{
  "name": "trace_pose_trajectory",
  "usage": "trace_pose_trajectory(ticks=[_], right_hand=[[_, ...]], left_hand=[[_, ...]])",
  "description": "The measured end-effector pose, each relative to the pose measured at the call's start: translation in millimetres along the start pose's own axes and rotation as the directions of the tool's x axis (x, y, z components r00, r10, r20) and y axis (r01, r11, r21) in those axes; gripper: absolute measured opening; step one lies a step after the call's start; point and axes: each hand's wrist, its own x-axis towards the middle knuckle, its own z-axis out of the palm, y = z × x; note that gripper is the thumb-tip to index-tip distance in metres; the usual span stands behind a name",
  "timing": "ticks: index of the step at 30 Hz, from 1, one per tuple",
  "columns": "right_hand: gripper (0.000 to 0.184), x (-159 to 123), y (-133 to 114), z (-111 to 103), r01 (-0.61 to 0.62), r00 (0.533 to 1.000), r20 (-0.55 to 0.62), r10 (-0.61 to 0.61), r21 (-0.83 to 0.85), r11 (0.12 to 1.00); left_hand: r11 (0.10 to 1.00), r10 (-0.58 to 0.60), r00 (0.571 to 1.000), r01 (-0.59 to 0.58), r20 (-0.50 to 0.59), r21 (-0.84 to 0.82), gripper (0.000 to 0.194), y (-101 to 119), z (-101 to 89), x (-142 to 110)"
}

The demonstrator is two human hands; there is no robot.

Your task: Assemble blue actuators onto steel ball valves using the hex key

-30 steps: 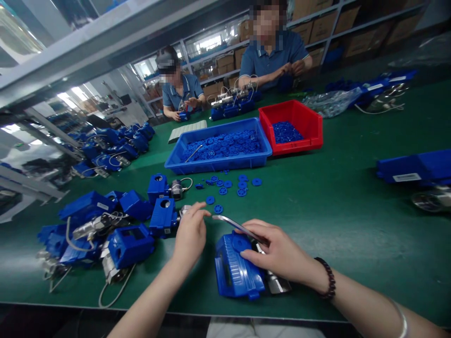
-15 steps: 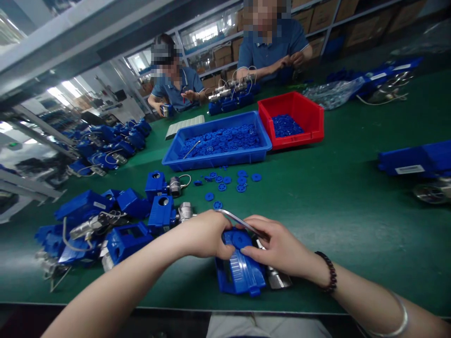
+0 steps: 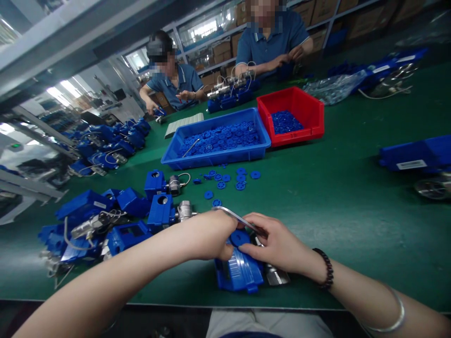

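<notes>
I see the blue housing (image 3: 243,272) near the front edge of the surface (image 3: 352,234), long axis roughly away from it, far end between both hands. Blue disc (image 3: 239,237) there. Right hand (image 3: 273,241) grips metal tool (image 3: 241,219), thumb at disc; left hand (image 3: 213,234) alongside, grip I can't tell.

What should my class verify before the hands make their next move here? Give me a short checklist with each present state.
1. Blue housing rests on the green tabletop: ok.
2. Blue disc lies on top of the housing: ok.
3. Disc fully seated: cannot tell; the view does not show its fit underneath.
4. Metal tool held: ok, in the right hand.
5. Left hand has a firm grip on the housing: cannot tell; its fingers are mostly hidden.
6. All loose discs inside the blue tray: not ok; several lie on the tabletop in front of it.
</notes>
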Motion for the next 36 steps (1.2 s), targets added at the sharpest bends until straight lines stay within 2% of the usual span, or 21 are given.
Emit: trace_pose_trajectory(ticks=[4,10,14,16,19,21,25,29,31,32,33,36], right_hand=[[0.018,0.3,-0.3,-0.2,0.015,1.0,0.007,-0.015,-0.005,1.0],[0.017,0.3,1.0,0.3,0.02,1.0,0.004,-0.02,-0.014,1.0],[0.019,0.0,0.8,0.0,0.014,1.0,0.007,-0.014,-0.003,1.0],[0.019,-0.1,0.4,-0.4,0.0,1.0,0.011,0.0,0.001,1.0],[0.018,-0.2,0.5,-0.4,0.001,1.0,0.015,0.0,-0.01,1.0],[0.019,-0.1,1.2,0.1,0.002,1.0,0.01,-0.002,-0.009,1.0],[0.019,0.0,2.0,1.3,-0.022,1.0,0.017,0.023,-0.011,1.0],[0.02,-0.4,0.1,0.7,-0.027,0.999,0.016,0.028,-0.016,0.999],[0.02,-0.9,-0.9,0.3,-0.03,0.999,0.015,0.03,-0.013,0.999],[0.02,-1.1,-1.1,0.3,-0.029,0.999,0.016,0.03,-0.012,0.999],[0.02,-1.4,-1.0,0.5,-0.03,0.999,0.017,0.03,-0.008,1.0],[0.022,-1.9,0.6,1.7,-0.041,0.999,0.015,0.04,0.02,0.999]], left_hand=[[1.0,0.012,1.0,-0.012,0.021,0.021,0.032,0.6,-0.7,-0.1],[0.999,0.036,0.999,-0.036,-0.001,-0.011,0.031,1.3,-2.6,-1.0],[0.993,0.061,0.998,-0.063,-0.024,-0.101,0.033,-11.2,1.5,-8.4],[0.961,0.05,0.998,-0.059,-0.043,-0.269,0.032,-20.8,11.6,-11.6],[0.811,-0.046,0.994,-0.02,-0.098,-0.585,0.034,-30.5,35.9,-12.6],[0.732,-0.131,0.981,0.0,-0.14,-0.681,0.037,-32.2,52.7,-10.5],[0.747,-0.316,0.915,0.076,-0.252,-0.661,0.029,-36.5,72.4,-2.5],[0.789,-0.458,0.797,0.161,-0.394,-0.593,0.023,-51.6,73.1,-0.8],[0.793,-0.484,0.748,0.157,-0.454,-0.588,0.024,-54.0,70.9,-4.6],[0.792,-0.476,0.747,0.134,-0.464,-0.596,0.022,-52.0,70.1,-6.7],[0.789,-0.452,0.765,0.102,-0.459,-0.606,0.018,-48.0,69.6,-8.3],[0.769,-0.368,0.845,0.042,-0.388,-0.638,0.015,-31.1,70.3,-7.5]])
